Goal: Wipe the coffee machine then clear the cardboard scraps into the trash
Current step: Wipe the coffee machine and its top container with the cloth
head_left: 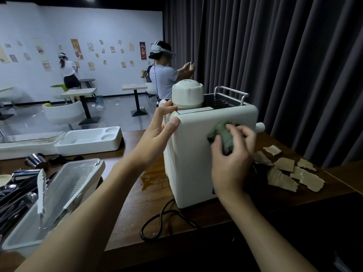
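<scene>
Coffee machine [193,160] between hands [157,132] [231,163] — cloth [223,134] apparently pressed.

coffee machine label [195,110], wall posters [142,51], unreadable

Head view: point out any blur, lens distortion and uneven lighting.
In the head view, the right hand and the green cloth it holds against the coffee machine are motion-blurred, while the left hand is sharp; wide-angle distortion tilts the curtain folds toward the right edge; the far wall is bright, the lower right corner almost black.
</scene>
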